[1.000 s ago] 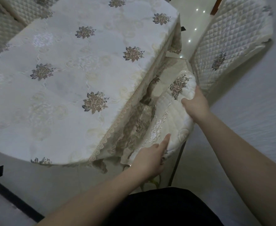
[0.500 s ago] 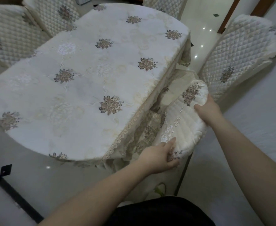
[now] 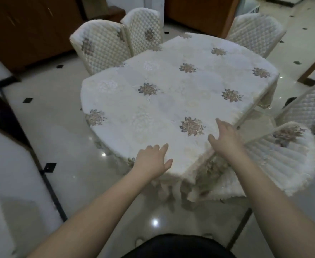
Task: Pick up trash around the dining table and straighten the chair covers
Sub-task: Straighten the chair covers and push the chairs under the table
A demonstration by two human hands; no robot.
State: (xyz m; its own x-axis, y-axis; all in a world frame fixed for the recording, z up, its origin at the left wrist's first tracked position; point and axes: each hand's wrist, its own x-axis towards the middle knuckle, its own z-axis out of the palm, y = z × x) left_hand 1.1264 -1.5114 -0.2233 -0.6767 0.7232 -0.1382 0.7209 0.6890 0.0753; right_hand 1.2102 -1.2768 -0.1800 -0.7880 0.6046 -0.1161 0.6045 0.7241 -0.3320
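Reaching forward over the near edge of the dining table (image 3: 171,101), both bare hands are spread and hold nothing. The left hand (image 3: 153,161) has its fingers (image 3: 163,148) loose and apart, pointing up and to the right, and sits at the table's near rim; whether it touches the floral tablecloth (image 3: 127,127) cannot be told through the blur. The right hand (image 3: 225,140) is likewise unclenched, its fingers splayed, with an embroidered flower just beyond the fingertips to their left. Just to the right of that hand stands the nearest chair cover (image 3: 283,164), a quilted cream one with a flower motif near its top, apart from the fingers and not gripped. Another quilted cover (image 3: 309,108) stands farther right of the right hand, and three more (image 3: 100,47) ring the table's far side, well beyond both sets of fingertips. Under the left forearm the glossy tiled floor (image 3: 60,127) shows small dark diamond insets. No trash can be made out near either hand.
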